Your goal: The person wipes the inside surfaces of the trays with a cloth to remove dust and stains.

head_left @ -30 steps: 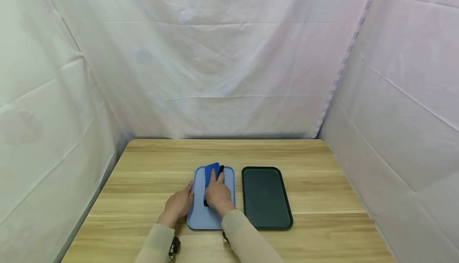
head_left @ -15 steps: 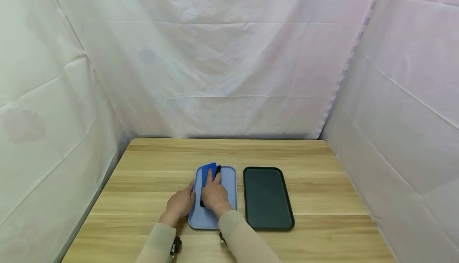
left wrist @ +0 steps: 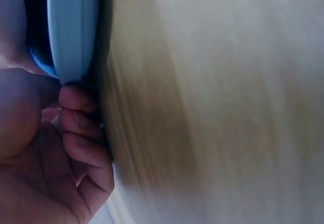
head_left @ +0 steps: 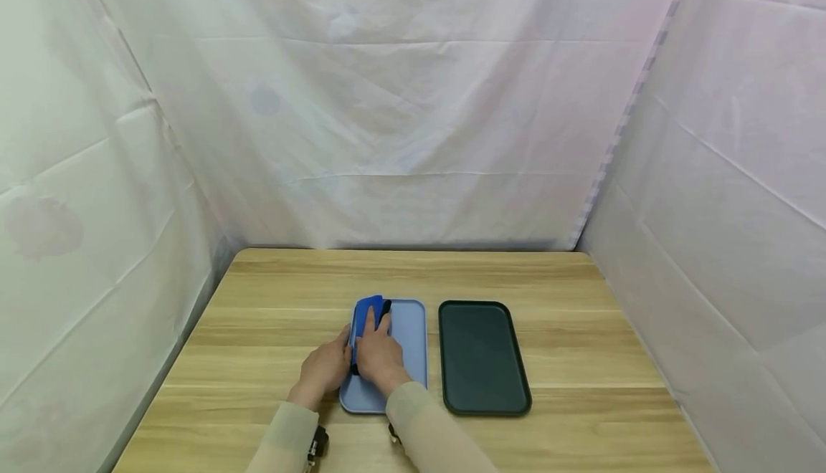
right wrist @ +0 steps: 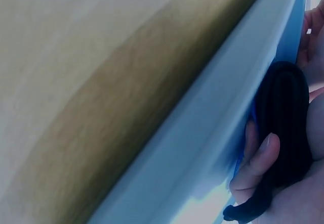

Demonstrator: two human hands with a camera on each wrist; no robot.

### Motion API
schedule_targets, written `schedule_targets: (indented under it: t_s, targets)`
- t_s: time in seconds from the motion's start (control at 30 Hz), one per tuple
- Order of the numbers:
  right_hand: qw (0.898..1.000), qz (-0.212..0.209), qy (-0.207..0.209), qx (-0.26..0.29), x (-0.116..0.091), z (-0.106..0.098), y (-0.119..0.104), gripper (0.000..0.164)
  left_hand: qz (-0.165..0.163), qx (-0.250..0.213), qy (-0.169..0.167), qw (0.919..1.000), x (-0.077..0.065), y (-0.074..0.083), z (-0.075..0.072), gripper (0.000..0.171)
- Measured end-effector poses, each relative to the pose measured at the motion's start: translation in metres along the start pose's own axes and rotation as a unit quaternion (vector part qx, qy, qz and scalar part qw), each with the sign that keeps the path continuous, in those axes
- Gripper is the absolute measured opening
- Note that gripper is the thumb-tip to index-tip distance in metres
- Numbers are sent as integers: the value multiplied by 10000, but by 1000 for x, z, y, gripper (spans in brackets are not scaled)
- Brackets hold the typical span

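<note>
A light blue tray (head_left: 409,344) lies on the table, its long sides pointing away from me. My left hand (head_left: 326,365) grips its left rim; in the left wrist view the fingers (left wrist: 83,148) curl at the tray's edge (left wrist: 73,27). On the tray's left part is a folded blue and black cloth (head_left: 365,313). My right hand (head_left: 378,355) holds this cloth down, two fingers stretched forward along it. The right wrist view shows other fingers (right wrist: 260,161) curled against the black part (right wrist: 283,118). The palm hides much of the cloth.
A dark green tray (head_left: 482,358) lies just right of the blue one, a narrow gap between them. The wooden table (head_left: 581,330) carries both. Pale cloth sheets (head_left: 413,115) hang behind and on both sides.
My right hand has slid the cloth leftward across the blue tray, up to its left rim. My left hand stays at the rim. The view shifted slightly early on.
</note>
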State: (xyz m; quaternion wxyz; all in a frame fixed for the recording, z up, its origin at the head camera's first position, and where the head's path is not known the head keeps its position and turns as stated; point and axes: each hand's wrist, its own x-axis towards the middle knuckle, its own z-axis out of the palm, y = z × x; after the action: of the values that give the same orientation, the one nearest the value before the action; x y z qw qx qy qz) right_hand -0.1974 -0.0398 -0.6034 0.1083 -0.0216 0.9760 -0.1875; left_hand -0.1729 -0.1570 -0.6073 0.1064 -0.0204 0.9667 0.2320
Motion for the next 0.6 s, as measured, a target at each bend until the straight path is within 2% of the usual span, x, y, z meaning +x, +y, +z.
schedule_targets:
  t_s: [0.37, 0.6]
  targets:
    - [10000, 5, 14, 24, -6, 3, -2, 71, -99, 31, -19, 9999, 0, 1, 2, 52]
    - [9999, -27, 164, -13, -14, 3, -2, 75, 11, 35, 63, 10000, -1, 1, 1, 52]
